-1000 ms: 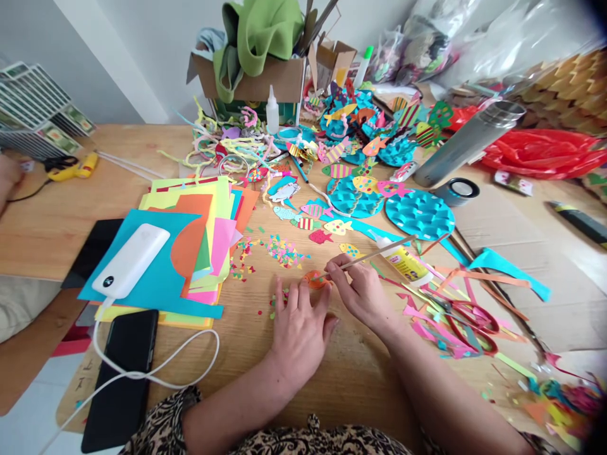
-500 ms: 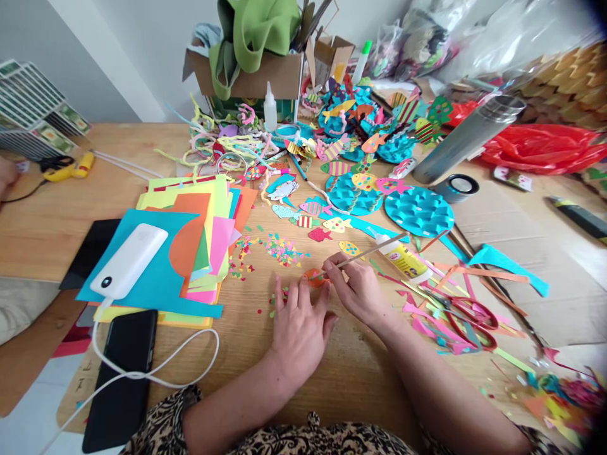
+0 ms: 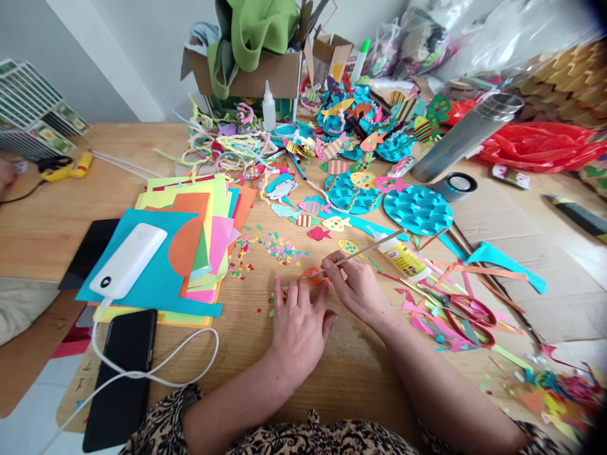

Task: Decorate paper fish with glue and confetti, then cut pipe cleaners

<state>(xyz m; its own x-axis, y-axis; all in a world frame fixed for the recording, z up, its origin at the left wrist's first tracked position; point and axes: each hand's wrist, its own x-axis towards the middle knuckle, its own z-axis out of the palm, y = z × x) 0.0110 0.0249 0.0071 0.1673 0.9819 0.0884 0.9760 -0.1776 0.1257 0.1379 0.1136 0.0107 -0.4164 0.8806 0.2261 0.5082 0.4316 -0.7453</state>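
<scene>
Barely any change from a second ago, the thin stick [image 3: 374,244] just tips a bit steeper. Right hand [image 3: 358,284] pinches it over the orange cutout [image 3: 312,275], which lies on the tabletop [image 3: 251,366] right at the left hand's [image 3: 301,328] loosely spread fingertips.

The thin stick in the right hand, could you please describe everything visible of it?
The thin stick looks straight, pale and wooden. The right hand holds it aslant in its fingers, lower tip at the orange paper cutout, upper part overlapping the glue bottle in view. Whether the tip touches is unclear.
</scene>
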